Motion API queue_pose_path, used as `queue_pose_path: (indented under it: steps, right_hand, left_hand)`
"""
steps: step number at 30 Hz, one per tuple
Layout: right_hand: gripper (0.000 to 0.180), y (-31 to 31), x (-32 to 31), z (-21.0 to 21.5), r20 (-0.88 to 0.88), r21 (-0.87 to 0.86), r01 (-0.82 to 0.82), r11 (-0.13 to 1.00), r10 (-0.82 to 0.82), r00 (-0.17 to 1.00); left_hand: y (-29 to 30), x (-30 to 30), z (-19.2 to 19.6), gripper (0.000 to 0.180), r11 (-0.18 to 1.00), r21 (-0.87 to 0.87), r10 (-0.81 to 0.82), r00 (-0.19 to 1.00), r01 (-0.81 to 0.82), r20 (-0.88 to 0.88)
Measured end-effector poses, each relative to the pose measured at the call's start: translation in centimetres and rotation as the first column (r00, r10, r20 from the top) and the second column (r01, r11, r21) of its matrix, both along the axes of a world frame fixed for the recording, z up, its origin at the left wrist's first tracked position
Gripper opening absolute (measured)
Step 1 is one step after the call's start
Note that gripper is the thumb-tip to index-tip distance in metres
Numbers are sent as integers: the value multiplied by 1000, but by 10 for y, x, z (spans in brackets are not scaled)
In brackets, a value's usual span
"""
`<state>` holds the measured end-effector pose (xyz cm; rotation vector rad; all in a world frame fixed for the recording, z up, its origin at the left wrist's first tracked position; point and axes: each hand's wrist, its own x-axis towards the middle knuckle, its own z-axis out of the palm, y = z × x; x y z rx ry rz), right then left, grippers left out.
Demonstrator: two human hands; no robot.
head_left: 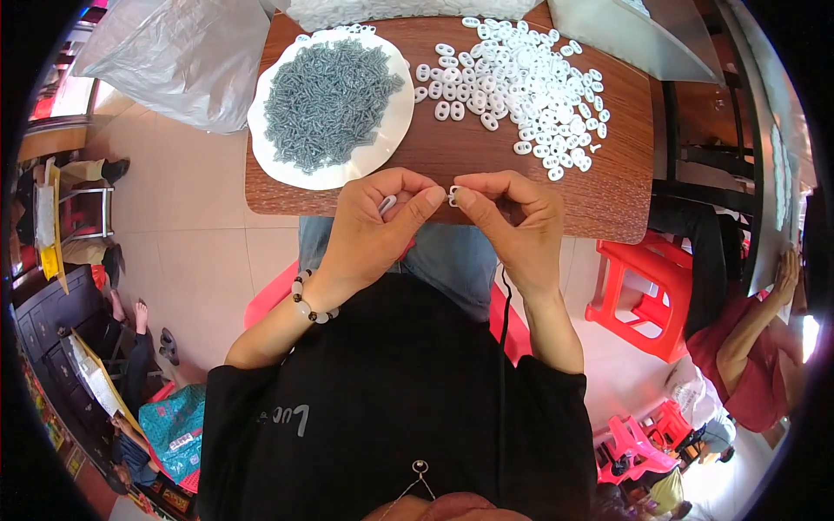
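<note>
A seated person works at the near edge of a small wooden bench, both hands raised just above it. The right hand pinches a small white plastic piece between thumb and forefinger, while the left hand closes on a short grey screw, its fingertips almost touching the other hand's. The two parts meet between the hands, over the bench's front edge.

The white piece looks light, stiff and smooth, small enough to slip or flick away; it is best taken by its narrow sides with the fingertips. The screw looks hard and equally tiny, best held by its shank.

A white plate heaped with grey screws sits on the bench just beyond the left hand, and a loose scatter of white plastic pieces spreads beyond the right. Clear plastic bags hang off the far corners. Red plastic stools crowd the floor to the right, where another person's arm rests. Nothing lies between the hands and the two piles.
</note>
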<state>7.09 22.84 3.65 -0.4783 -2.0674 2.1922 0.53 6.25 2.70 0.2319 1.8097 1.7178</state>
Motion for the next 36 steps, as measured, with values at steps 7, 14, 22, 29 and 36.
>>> queue_pose_path:
  steps: [7, 14, 22, 29, 36]
  right_hand:
    - [11, -4, 0, 3, -26, 13, 13, 1000, -13, 1000]
    - [10, -10, 0, -1, -37, -19, 28, 999, -28, 999]
    - [10, -15, 1, -5, -55, 58, 27, 998, -24, 998]
    - [9, -12, 0, -5, -23, 52, 24, 998, -22, 999]
    - [9, -10, 0, -6, -17, 18, 32, 999, -32, 999]
  left_hand:
    - [1, 2, 3, 18, 1000, -16, 5, 999, -6, -43]
    - [0, 3, 5, 17, 1000, 9, 28, 999, -27, -35]
    - [3, 7, -1, 14, 993, 61, 100, 993, -96, -55]
    - [0, 5, -4, 18, 993, 66, 96, 995, -94, -29]
    - [-2, 0, 8, 26, 998, 39, 46, 989, -52, 143]
